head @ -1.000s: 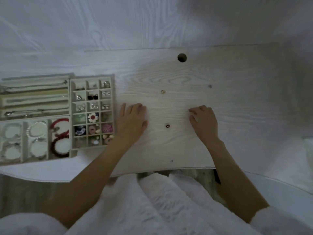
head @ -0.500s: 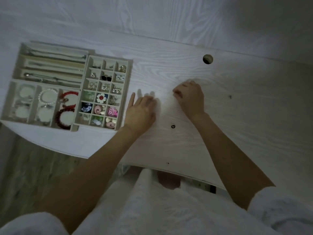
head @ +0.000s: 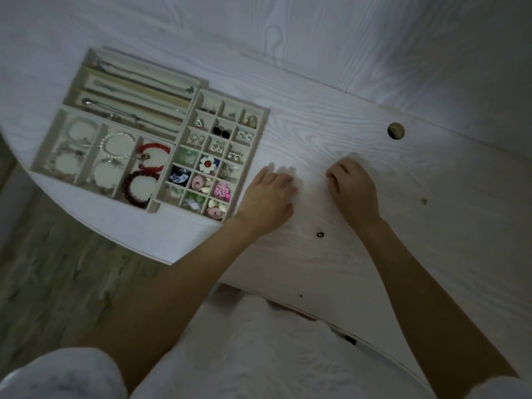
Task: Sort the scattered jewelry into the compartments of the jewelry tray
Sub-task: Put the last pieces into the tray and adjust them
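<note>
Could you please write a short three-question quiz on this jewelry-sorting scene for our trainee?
1. True or false: the left hand lies flat on the table, beside the jewelry tray.
2. How many loose pieces lie on the table away from both hands?
3. Which is nearer the right hand: A) the dark ring, B) the small grey piece?

Key: 1 true; 2 two; 3 A.

The left hand's (head: 267, 194) fingertips smear into the bright desk (head: 403, 254). The right hand's (head: 352, 187) curled fingers hide whatever they hold. A dark bead (head: 320, 234) and a speck (head: 424, 201) are too small to identify.
</note>
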Tool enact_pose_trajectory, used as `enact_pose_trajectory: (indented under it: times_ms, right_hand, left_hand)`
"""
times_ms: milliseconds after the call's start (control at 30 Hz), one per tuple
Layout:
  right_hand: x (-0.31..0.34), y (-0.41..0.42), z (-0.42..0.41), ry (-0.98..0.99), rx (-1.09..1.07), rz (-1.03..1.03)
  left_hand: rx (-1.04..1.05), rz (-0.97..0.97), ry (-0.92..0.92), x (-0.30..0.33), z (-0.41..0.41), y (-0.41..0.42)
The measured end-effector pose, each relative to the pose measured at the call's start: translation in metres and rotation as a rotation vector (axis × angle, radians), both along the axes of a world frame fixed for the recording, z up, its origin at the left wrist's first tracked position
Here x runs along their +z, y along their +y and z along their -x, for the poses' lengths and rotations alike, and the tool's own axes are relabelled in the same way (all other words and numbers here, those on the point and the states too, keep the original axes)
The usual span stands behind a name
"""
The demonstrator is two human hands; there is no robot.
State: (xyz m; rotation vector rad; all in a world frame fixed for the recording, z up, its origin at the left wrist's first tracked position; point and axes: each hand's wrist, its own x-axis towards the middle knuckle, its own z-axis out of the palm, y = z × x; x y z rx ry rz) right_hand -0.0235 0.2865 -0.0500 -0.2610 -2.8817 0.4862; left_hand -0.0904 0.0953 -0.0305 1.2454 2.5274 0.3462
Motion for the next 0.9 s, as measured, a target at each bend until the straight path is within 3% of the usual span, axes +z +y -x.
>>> enact_pose_trajectory:
  times_ms: [133, 233, 333, 467, 533, 700, 900]
  right_hand:
    - [0.01, -0.019, 0.005, -0.013, -0.041, 0.184]
    - [0.024, -0.052, 0.023, 0.055, -0.127, 0.444]
    - [0.035, -0.087, 0.06, 0.104, -0.099, 0.549]
    - [0.045, -0.117, 0.123, 0.059, 0.042, 0.624]
    - [0.044, -0.131, 0.153, 0.006, 0.135, 0.55]
    - [0.032, -0.154, 0.187, -0.137, 0.233, 0.36]
    - [0.027, -0.158, 0.19, -0.122, 0.295, 0.188]
  left_hand:
    - [0.263, -0.395, -0.015, 0.017, 0.007, -0.034]
    - [0.573, -0.441, 0.028, 0.027, 0.027, -0.079]
    - [0.812, -0.382, 0.038, 0.023, 0.057, -0.125]
    - [0.847, -0.244, 0.1, 0.014, 0.084, -0.151]
    - [0.833, -0.214, 0.107, 0.008, 0.09, -0.158]
    - [0.751, -0.341, 0.078, -0.004, 0.094, -0.165]
    - [0.712, -0.372, 0.093, -0.006, 0.1, -0.166]
